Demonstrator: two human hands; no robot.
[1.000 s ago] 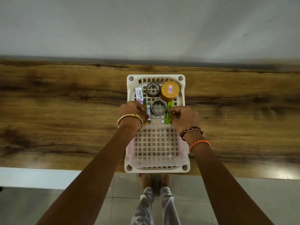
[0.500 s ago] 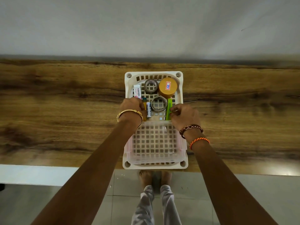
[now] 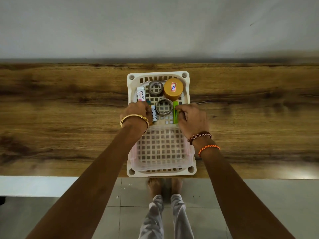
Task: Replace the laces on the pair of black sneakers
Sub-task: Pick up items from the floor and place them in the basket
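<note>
While both sets of fingers are down in the far half of the basket [image 3: 187, 94], neither has a sure grip I can vouch for. R hand [image 3: 193, 119]: fingers curled, tips on the green marker [image 3: 175, 112], looks like a pinch on it. L hand [image 3: 136, 112]: fingers bent over the pens by the white marker [image 3: 153, 114]; whether it's grasping one I can't tell, knuckles hide the tips. Between the hands sits a tape roll [image 3: 164, 108], another tape roll [image 3: 155, 88] behind it, w/ the yellow-lidded jar [image 3: 173, 88] and the camlin box [image 3: 141, 94] at the far end. A clear plastic box [image 3: 134, 159] fills the near half.

Vs a sec ago: basket has slid a bit away from me across the wood table [image 3: 69, 109], hands went w/ it, same spots on the pens. Nothing lifted out.

Sneakers + laces: nowhere in view. So, imo, the lacing job hasn't begun; I'm only sorting stationery, and this shift gets me no closer.
</note>
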